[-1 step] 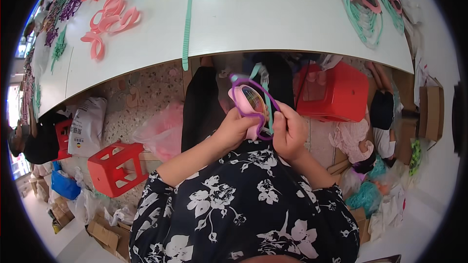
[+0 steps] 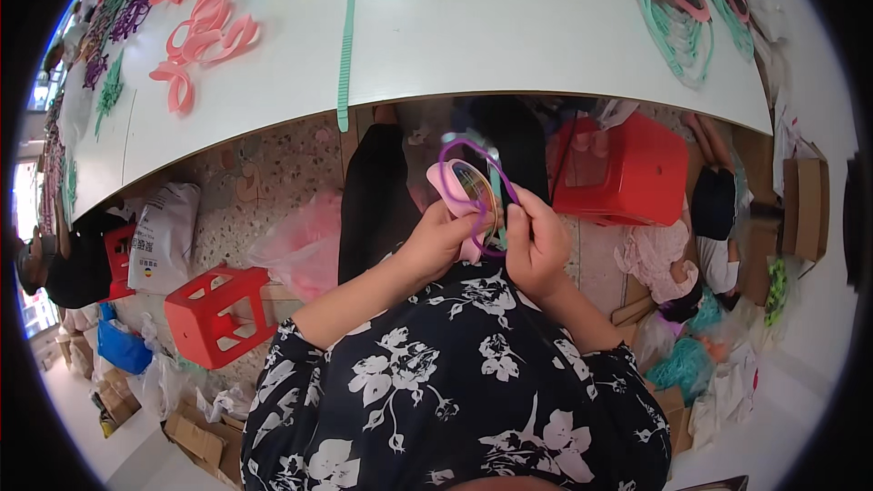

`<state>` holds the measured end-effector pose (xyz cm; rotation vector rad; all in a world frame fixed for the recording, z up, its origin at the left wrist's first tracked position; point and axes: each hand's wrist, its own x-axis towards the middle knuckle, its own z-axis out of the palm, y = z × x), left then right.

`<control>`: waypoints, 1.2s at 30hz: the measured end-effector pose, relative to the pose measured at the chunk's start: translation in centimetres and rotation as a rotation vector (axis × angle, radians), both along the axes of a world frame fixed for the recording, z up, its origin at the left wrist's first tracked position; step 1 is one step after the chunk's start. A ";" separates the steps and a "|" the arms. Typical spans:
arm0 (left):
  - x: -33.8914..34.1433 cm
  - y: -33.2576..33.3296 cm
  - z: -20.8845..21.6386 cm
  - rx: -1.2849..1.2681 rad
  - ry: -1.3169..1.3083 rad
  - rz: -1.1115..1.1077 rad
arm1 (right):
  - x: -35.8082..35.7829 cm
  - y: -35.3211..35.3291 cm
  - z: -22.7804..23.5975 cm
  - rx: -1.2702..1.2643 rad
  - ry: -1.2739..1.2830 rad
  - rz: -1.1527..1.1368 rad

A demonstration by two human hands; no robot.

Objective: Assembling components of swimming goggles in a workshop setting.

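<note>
So the pink goggle piece (image 2: 443, 184) is up over the lap, just short of the counter (image 2: 546, 36) edge, and my worry is the purple loop (image 2: 506, 186). The left hand (image 2: 433, 244) has its fingers clamped on the pink body, while the right hand (image 2: 538, 241) has thumb and fingers pinched together on the loop's 4 o'clock side. That loop is thin and looks bendy, so if the right pinch slips, I'd guess it could spring back or pop out of line. The green strap (image 2: 496, 175) runs close to the loop, so it could get twisted or trapped too. The top end is blurred, so I honestly can't tell how the two join there. Fingers this near the lens (image 2: 473, 185) might smear it, and with only air around the lap, a fumble could land it on the floor.

Materials: the pink bit looks like soft, matte rubber, fat and rounded; the lens is dark and shiny. At 11 o'clock from the hands there's a loose strap (image 2: 346, 59) lying flat, with ribbed ridges along it. Curly pink pieces (image 2: 211, 41) sit at 10, and strappy goggle bundles (image 2: 671, 0) at 1, their green loops dangling in a tangle-prone bunch.
</note>
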<state>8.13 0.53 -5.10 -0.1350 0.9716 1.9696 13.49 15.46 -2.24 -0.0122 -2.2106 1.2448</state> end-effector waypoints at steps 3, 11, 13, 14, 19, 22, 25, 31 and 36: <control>0.2 0.5 -0.4 0.006 0.081 -0.014 | 0.2 0.4 -1.1 -0.009 -0.050 -0.006; 0.1 0.6 -0.8 -0.111 0.161 0.014 | 0.6 0.5 -2.3 -0.057 -0.143 -0.034; 0.1 0.2 -1.2 -0.165 0.226 -0.001 | 0.7 0.6 -2.4 -0.082 -0.172 -0.041; 0.1 0.4 -0.6 -0.144 0.238 0.023 | 0.7 0.6 -2.5 -0.113 -0.183 -0.040; -0.3 0.8 0.7 -0.048 0.170 0.139 | 1.2 0.0 -2.9 -0.422 -0.352 0.016; -1.2 1.2 1.1 0.030 0.075 0.210 | 1.5 -0.3 -4.1 -0.752 -0.461 0.092; -2.1 1.3 -0.1 -0.005 0.097 0.250 | 0.4 -0.9 -4.7 -1.149 -0.614 0.100; -2.5 1.8 -2.1 0.000 0.106 0.322 | -0.5 0.4 -6.2 -1.460 -0.593 0.241; -0.9 -0.1 2.1 -0.353 0.371 -0.085 | -4.3 8.0 -2.8 -0.789 -0.683 0.343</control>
